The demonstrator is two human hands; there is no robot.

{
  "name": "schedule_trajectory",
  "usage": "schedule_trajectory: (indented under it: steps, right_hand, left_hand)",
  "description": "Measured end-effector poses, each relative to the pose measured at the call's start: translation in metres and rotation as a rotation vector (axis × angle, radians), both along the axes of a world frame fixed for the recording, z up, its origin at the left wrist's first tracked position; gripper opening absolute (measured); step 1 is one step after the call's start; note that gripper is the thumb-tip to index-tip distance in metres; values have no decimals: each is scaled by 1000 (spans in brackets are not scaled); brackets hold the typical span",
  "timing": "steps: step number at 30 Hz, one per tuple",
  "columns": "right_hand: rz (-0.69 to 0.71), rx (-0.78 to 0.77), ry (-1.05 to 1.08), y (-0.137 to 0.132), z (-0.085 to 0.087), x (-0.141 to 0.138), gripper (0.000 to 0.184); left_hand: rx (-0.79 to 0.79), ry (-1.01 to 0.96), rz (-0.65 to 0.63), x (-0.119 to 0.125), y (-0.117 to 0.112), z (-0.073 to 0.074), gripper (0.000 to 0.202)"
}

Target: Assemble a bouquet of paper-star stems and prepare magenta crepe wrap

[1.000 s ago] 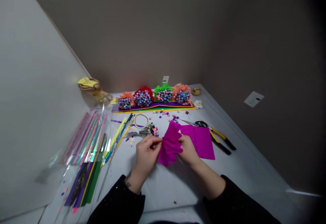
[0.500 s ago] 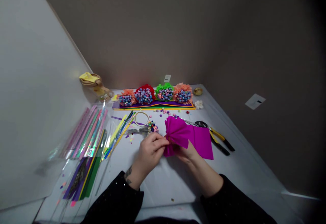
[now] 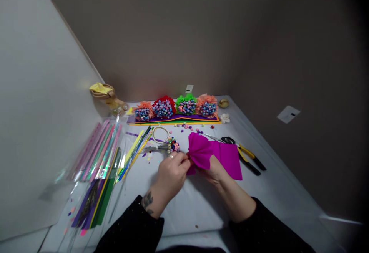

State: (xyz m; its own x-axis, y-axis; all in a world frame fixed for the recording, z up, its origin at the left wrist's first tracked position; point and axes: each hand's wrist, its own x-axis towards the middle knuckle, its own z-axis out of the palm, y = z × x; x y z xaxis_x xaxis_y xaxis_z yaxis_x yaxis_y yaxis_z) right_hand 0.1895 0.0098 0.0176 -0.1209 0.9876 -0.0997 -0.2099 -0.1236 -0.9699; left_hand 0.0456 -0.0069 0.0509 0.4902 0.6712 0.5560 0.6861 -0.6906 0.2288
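Note:
A piece of magenta crepe paper (image 3: 200, 149), gathered into fan-like pleats, is held above the table between both hands. My left hand (image 3: 173, 170) pinches its gathered middle from the left, fingertips pressed together. From below and the right, my right hand (image 3: 211, 170) grips the same piece; most of its fingers are hidden behind the paper. Under and to the right of it, a flat magenta sheet (image 3: 229, 159) lies on the table. Just beyond my left hand rests a bunch of small colourful paper stars (image 3: 173, 144) on grey wire stems (image 3: 157, 147).
Several star bouquets in crepe paper (image 3: 163, 107) line the back over coloured sheets (image 3: 173, 121). Pliers with yellow-black handles (image 3: 250, 157) and scissors (image 3: 227, 140) lie right. Paper strips in clear sleeves (image 3: 98, 149) lie left, near a tape roll (image 3: 160, 134) and yellow-topped container (image 3: 105, 91).
My left hand has rolled so its back and a ring show more, still pinching the gather. The pleated paper has turned slightly and its lower part shows less.

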Motion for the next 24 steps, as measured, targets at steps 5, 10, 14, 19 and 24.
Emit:
schedule_trajectory:
  steps: [5, 10, 14, 19, 24]
  right_hand:
    - [-86, -68, 292, 7, -2, 11, 34]
    - [-20, 63, 337, 11, 3, 24, 44]
    - [21, 122, 270, 7, 5, 21, 49]
    - [89, 16, 224, 13, -5, 20, 41]
    - [242, 46, 84, 25, -27, 27, 46]
  left_hand:
    - [81, -41, -54, -4, -2, 2, 26]
    - [-37, -358, -33, -10, 0, 1, 28]
    - [-275, -618, -12, -5, -5, 1, 23]
    - [-89, -549, 15, -2, -14, 7, 13]
    - [100, -382, 51, -1, -15, 11, 26]
